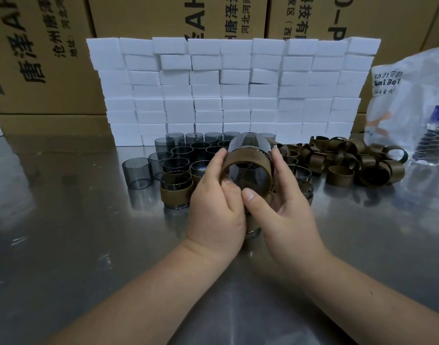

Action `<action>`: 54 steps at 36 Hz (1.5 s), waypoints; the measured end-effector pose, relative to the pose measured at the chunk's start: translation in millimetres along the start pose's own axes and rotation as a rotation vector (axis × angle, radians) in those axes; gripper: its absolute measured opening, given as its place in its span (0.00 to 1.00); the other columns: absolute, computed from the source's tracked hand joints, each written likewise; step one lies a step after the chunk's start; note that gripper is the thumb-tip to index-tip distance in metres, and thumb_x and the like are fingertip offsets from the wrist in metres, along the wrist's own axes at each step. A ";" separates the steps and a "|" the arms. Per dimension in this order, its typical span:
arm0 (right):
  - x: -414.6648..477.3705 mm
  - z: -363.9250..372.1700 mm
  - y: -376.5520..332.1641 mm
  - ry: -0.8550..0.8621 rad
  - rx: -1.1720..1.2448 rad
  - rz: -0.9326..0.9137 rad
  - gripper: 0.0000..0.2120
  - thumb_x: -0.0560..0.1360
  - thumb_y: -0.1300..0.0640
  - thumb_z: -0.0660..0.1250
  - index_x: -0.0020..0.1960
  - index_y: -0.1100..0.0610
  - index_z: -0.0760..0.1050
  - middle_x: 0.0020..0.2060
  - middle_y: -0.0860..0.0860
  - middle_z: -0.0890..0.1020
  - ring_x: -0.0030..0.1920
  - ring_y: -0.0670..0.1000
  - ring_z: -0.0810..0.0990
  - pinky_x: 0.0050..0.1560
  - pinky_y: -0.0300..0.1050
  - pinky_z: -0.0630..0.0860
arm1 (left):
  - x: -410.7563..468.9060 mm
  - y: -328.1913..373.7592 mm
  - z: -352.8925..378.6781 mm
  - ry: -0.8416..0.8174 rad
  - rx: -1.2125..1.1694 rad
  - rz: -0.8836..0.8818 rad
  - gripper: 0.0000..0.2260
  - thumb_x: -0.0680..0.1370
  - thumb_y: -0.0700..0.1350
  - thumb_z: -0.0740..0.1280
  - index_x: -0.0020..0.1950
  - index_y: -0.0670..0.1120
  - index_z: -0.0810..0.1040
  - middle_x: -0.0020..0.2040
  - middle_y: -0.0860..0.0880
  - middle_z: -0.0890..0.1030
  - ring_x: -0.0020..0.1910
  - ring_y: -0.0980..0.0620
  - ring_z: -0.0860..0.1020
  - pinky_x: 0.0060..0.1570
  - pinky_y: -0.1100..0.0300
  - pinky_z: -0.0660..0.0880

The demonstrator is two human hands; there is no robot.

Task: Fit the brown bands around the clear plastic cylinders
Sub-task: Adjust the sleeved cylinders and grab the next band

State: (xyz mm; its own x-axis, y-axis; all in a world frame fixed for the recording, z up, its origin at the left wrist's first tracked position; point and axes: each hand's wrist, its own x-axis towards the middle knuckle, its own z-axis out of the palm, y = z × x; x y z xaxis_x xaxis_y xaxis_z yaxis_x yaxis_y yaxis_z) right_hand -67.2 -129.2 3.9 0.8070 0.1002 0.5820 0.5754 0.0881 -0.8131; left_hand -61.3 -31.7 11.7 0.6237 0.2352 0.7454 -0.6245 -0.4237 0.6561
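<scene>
Head: cylinder [248, 144] tipped, axis toward camera.

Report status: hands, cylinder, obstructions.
Copy: left hand and right hand both grip one clear grey-tinted plastic cylinder. Its near end wears a flat brown band. Nothing in the way.

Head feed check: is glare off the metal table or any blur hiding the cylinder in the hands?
Head view: the metal table shows streaky reflections, none over the work; the held cylinder, its brown band, the left hand and the right hand look fairly sharp; wide-angle bowing curves the white block wall; frame edges look dimmer and softer.
</scene>
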 end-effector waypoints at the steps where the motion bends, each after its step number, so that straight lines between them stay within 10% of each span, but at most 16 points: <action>1: 0.5 -0.6 -0.1 -0.001 0.008 0.003 0.36 0.70 0.61 0.66 0.70 0.43 0.51 0.60 0.36 0.76 0.54 0.28 0.74 0.49 0.22 0.69 | 0.2 0.2 0.2 0.001 -0.002 0.002 0.23 0.74 0.42 0.52 0.67 0.38 0.69 0.53 0.52 0.73 0.52 0.69 0.66 0.50 0.85 0.60; 11: 5.6 -2.2 -0.4 0.042 0.021 0.017 0.40 0.65 0.61 0.66 0.74 0.52 0.56 0.70 0.47 0.68 0.56 0.31 0.75 0.50 0.24 0.71 | 5.4 -5.8 -3.8 -0.033 0.014 0.039 0.22 0.75 0.43 0.52 0.67 0.38 0.70 0.53 0.53 0.73 0.54 0.67 0.68 0.54 0.82 0.62; 18: 4.3 -7.1 -1.7 0.057 -0.020 0.025 0.36 0.72 0.76 0.62 0.68 0.47 0.54 0.41 0.30 0.81 0.46 0.31 0.79 0.45 0.24 0.72 | 8.8 -10.1 -7.7 -0.067 -0.017 0.072 0.20 0.77 0.45 0.54 0.66 0.39 0.71 0.54 0.51 0.76 0.56 0.48 0.77 0.56 0.46 0.75; 21: 3.9 -8.7 -4.0 0.081 -0.015 0.048 0.34 0.72 0.75 0.63 0.72 0.53 0.58 0.59 0.44 0.80 0.55 0.35 0.77 0.55 0.29 0.72 | 10.8 -11.5 -9.0 -0.070 -0.022 0.079 0.20 0.77 0.46 0.54 0.66 0.39 0.72 0.54 0.50 0.76 0.55 0.46 0.78 0.54 0.44 0.76; 25: 4.7 -8.1 -5.5 0.113 0.021 0.069 0.32 0.72 0.74 0.64 0.72 0.58 0.62 0.71 0.53 0.68 0.67 0.46 0.71 0.66 0.42 0.67 | 12.7 -11.9 -10.6 -0.072 -0.045 0.072 0.19 0.77 0.46 0.55 0.63 0.39 0.74 0.54 0.48 0.78 0.56 0.48 0.78 0.55 0.46 0.76; 33: 8.4 -8.9 -6.7 0.143 0.043 0.027 0.29 0.71 0.76 0.64 0.65 0.50 0.69 0.48 0.42 0.84 0.41 0.38 0.80 0.48 0.33 0.77 | 15.2 -13.9 -11.0 -0.077 -0.063 0.039 0.16 0.76 0.49 0.56 0.56 0.42 0.78 0.44 0.60 0.77 0.46 0.62 0.76 0.47 0.70 0.72; 36: 8.8 -9.6 -7.5 0.152 0.019 0.009 0.27 0.71 0.74 0.66 0.61 0.46 0.71 0.55 0.50 0.82 0.41 0.39 0.81 0.50 0.35 0.78 | 15.0 -15.5 -10.9 -0.062 -0.053 0.030 0.10 0.76 0.50 0.57 0.50 0.49 0.76 0.41 0.62 0.76 0.41 0.69 0.75 0.41 0.76 0.69; 49: 9.3 -12.2 -13.5 0.199 -0.017 0.011 0.24 0.70 0.72 0.67 0.54 0.45 0.74 0.55 0.49 0.79 0.37 0.44 0.83 0.42 0.36 0.79 | 15.5 -9.2 -11.0 -0.045 -0.189 -0.062 0.07 0.73 0.57 0.63 0.40 0.55 0.75 0.34 0.59 0.77 0.36 0.67 0.76 0.36 0.75 0.69; 54: 9.1 -13.5 -10.0 0.177 -0.016 0.007 0.23 0.71 0.73 0.65 0.56 0.48 0.73 0.35 0.37 0.83 0.34 0.41 0.81 0.41 0.35 0.79 | 17.1 -8.9 -8.9 -0.068 -0.340 -0.142 0.10 0.72 0.56 0.67 0.48 0.52 0.75 0.41 0.57 0.79 0.40 0.68 0.77 0.42 0.74 0.72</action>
State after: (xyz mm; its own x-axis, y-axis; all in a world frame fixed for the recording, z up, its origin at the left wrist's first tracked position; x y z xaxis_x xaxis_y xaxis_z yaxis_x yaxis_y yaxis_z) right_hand -63.9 -142.5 17.1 0.8212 -0.0756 0.5656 0.5703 0.0720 -0.8183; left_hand -49.2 -16.2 19.6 0.7383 0.2070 0.6419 -0.6425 -0.0737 0.7627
